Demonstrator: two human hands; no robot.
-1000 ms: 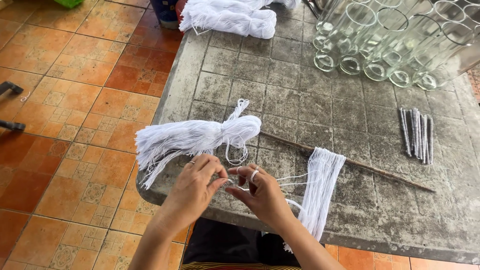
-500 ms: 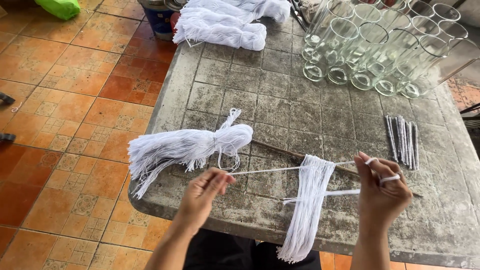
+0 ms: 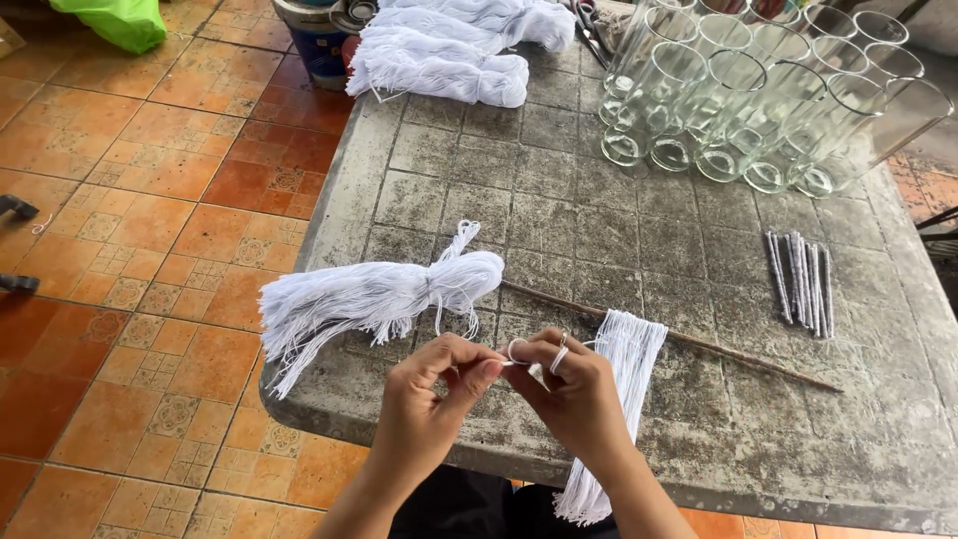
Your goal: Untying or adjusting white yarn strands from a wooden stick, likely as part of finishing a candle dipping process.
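Hands meet at table point(image 3: 599, 230) front edge: left hand point(image 3: 431, 394) pinches white thread point(image 3: 519, 361) end, right hand point(image 3: 574, 389) grips it too, loops wound round its fingers; exact hold probably hidden behind knuckles. Thread runs to loose skein point(image 3: 619, 399) draped over thin stick point(image 3: 718, 349), its lower end cut off. Tied tassel point(image 3: 369, 299) lies just left. Glass tubes point(image 3: 758, 90) partly out of frame.
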